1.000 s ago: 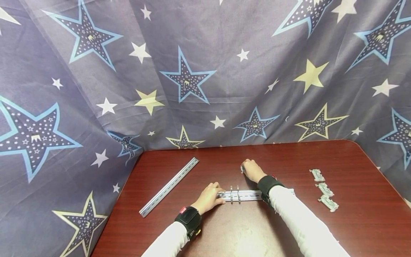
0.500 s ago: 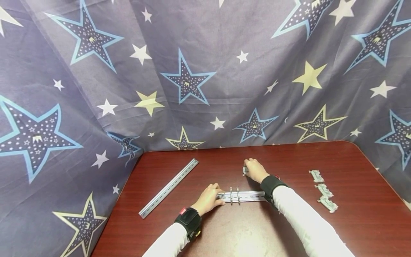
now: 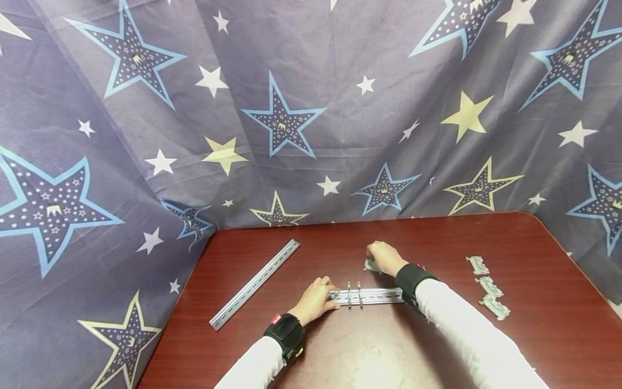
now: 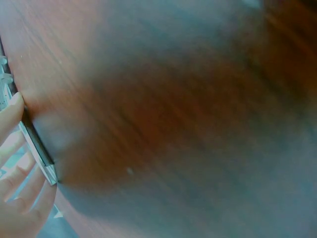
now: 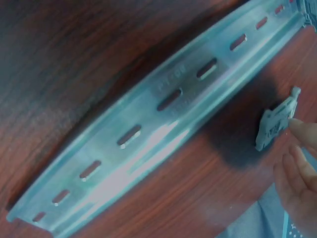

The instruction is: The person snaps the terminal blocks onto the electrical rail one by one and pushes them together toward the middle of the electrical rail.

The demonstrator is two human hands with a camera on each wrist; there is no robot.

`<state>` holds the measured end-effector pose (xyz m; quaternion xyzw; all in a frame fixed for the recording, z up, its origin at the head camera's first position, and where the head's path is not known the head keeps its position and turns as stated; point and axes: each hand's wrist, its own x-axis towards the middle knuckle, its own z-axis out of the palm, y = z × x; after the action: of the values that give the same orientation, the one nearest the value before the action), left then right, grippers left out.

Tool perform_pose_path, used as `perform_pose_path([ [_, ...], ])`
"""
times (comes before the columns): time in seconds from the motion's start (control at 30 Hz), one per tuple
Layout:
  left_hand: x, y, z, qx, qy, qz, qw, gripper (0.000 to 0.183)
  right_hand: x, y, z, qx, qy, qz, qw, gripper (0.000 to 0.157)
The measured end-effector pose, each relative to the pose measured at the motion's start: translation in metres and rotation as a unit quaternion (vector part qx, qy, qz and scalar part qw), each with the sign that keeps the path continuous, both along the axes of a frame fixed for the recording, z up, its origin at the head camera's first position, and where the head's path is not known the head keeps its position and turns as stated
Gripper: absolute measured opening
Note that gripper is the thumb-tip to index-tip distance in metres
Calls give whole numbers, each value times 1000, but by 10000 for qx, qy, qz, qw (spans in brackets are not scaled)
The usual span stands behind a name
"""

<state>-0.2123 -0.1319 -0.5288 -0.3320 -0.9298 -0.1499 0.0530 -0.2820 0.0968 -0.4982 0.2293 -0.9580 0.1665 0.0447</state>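
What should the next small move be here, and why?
Probably bring the gray clip at the right hand's fingertips over to the metal rail, beside the two upright clips: it is apart from the rail, which has bare length alongside them, and the left hand holds the rail's end.

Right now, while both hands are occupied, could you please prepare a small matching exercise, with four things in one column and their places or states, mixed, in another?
Things
1. Left hand
2. Right hand
3. Slanted rail
4. Three loose pieces

Places or states, by the head view
A. Towards the right of the table, close together
B. Holding a small grey piece
C. At one end of the middle rail, which bears two upright clips
D. On the table's left part, untouched

Pairs: 1-C, 2-B, 3-D, 4-A
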Motion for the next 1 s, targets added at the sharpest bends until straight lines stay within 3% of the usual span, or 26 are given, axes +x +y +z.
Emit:
perform_pose_path([
  [0.17, -1, 0, 0, -34, 17, 7, 10000, 33, -1, -4, -5, 111, -300, -71, 9995, 16],
  [0.27, 0, 0, 0, -15, 28, -15, 10000, 33, -11, -1, -25, 87, -91, 160, 9998, 13],
  [0.4, 1, 0, 2, 18, 64, -48, 10000, 34, -59, 12, -107, -100, 624, 607, 9962, 19],
  [0.47, 1, 0, 2, 38, 83, -59, 9999, 33, -69, 12, -119, -134, 389, 564, 9976, 21],
  [0.5, 2, 0, 2, 39, 89, -57, 9999, 33, -70, 12, -118, -182, 211, 487, 9984, 23],
  [0.53, 2, 0, 2, 44, 92, -58, 9999, 33, -59, 9, -102, -274, 46, 405, 9988, 23],
  [0.67, 2, 0, 3, 36, 31, -31, 10000, 33, 0, -5, -13, -221, -263, 113, 9993, 24],
  [0.7, 2, 1, 3, 20, 12, -22, 10000, 33, 7, -5, -4, -222, -210, 91, 9995, 26],
  [0.8, 1, 0, 2, 0, 18, -28, 10000, 33, 12, -7, 8, -68, -313, -55, 9995, 26],
  [0.9, 1, 0, 1, 17, 53, -46, 10000, 33, 0, -4, -7, 105, -331, -104, 9993, 25],
  [1.0, 1, 0, 1, 58, 78, -79, 9999, 33, 1, -2, -3, 184, -324, -57, 9993, 21],
])
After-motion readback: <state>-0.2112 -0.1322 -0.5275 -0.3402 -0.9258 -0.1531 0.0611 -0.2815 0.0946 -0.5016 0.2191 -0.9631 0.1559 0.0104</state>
